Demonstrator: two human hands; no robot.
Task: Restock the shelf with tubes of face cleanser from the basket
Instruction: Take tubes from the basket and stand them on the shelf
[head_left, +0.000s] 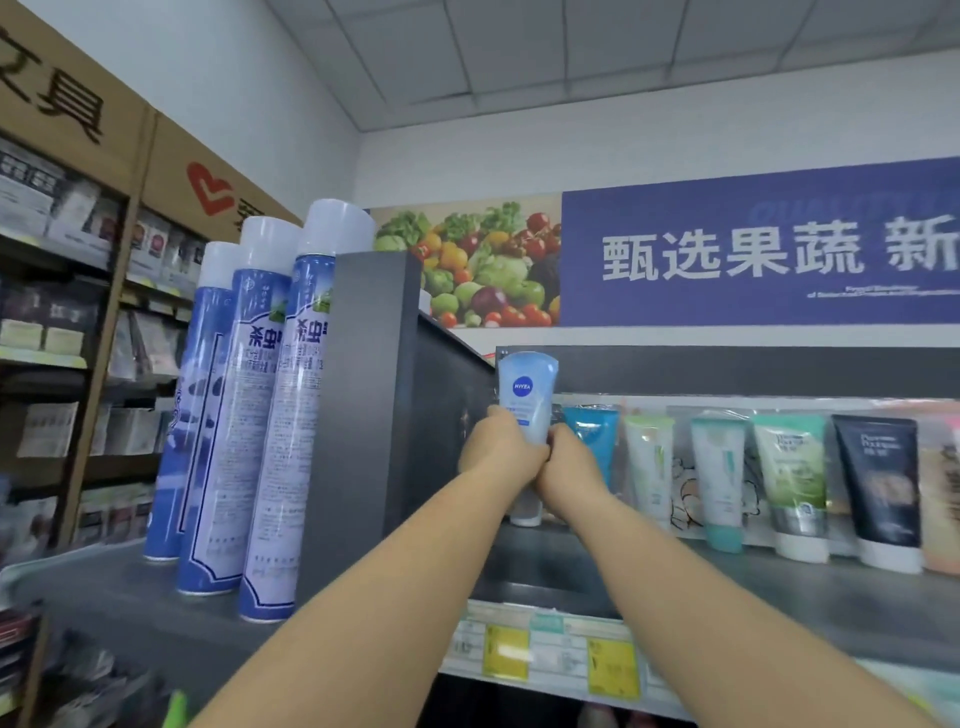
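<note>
A pale blue tube of face cleanser (527, 387) with a round dark blue logo stands upright, cap down, at the left end of the top shelf (753, 587). My left hand (498, 447) and my right hand (569, 462) both grip its lower half, side by side. Its white cap (525, 512) shows below my hands, close to the shelf board. To its right stands a row of other cleanser tubes: bright blue (595, 436), white-green (649, 467), teal (719, 483), green (792, 478) and black (880, 483). The basket is out of sight.
A dark grey divider panel (363, 405) bounds the shelf on the left. Three tall blue spray cans (260, 415) stand beyond it on the neighbouring shelf. Yellow price tags (613, 667) line the shelf's front edge. A stationery rack (62, 338) fills the far left.
</note>
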